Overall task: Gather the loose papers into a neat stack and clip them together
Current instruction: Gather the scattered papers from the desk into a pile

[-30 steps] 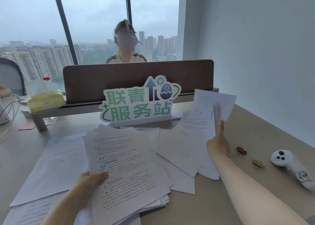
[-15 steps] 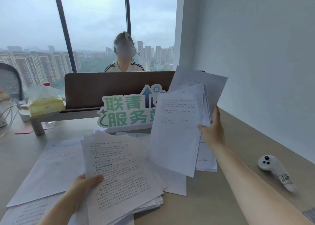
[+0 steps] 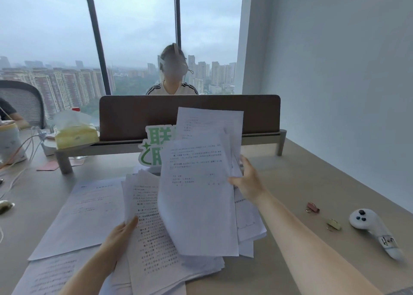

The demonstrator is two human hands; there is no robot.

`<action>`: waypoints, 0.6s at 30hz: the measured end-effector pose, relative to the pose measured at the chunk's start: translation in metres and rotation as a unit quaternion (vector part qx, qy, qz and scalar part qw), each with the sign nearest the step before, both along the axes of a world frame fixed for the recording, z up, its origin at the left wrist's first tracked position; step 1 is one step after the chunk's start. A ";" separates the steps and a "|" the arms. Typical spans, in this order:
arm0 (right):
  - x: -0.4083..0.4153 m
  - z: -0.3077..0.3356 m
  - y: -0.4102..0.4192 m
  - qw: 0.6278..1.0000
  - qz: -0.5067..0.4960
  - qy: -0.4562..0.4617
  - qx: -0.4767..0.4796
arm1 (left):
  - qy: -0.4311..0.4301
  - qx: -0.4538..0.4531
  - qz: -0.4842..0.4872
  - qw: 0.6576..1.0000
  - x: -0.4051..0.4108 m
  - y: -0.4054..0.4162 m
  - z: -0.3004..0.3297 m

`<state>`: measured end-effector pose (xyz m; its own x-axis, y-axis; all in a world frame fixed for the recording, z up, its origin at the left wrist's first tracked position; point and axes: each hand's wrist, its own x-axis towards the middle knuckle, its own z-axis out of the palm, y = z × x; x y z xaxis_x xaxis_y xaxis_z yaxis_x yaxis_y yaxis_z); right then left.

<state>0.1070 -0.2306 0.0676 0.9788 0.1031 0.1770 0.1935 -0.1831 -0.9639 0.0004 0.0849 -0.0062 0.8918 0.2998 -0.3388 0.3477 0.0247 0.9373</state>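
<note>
My right hand [image 3: 248,182] grips a bundle of printed sheets [image 3: 199,194] by its right edge, held up and tilted above the desk. The bundle's lower end hangs over the main paper pile [image 3: 152,245]. My left hand [image 3: 121,236] holds that pile at its left edge, thumb on the top sheet. More loose sheets [image 3: 89,212] lie flat to the left, and one lies at the near left corner [image 3: 49,274]. A pink binder clip [image 3: 312,207] and a gold binder clip [image 3: 333,224] lie on the desk to the right of my right forearm.
A white hand controller [image 3: 373,227] lies at the right, past the clips. A green-lettered sign [image 3: 152,147] stands behind the papers before a brown divider panel [image 3: 138,115]. A tissue pack [image 3: 76,131] and cables [image 3: 20,151] sit at far left. A person sits opposite.
My right hand has lifted its bundle of sheets off the desk and carried it left, over the main pile. My left hand has stayed on the pile.
</note>
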 end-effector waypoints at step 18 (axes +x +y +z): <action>0.000 -0.060 0.042 0.978 0.099 0.130 -0.132 | 0.007 -0.016 -0.044 0.999 0.002 0.004 0.001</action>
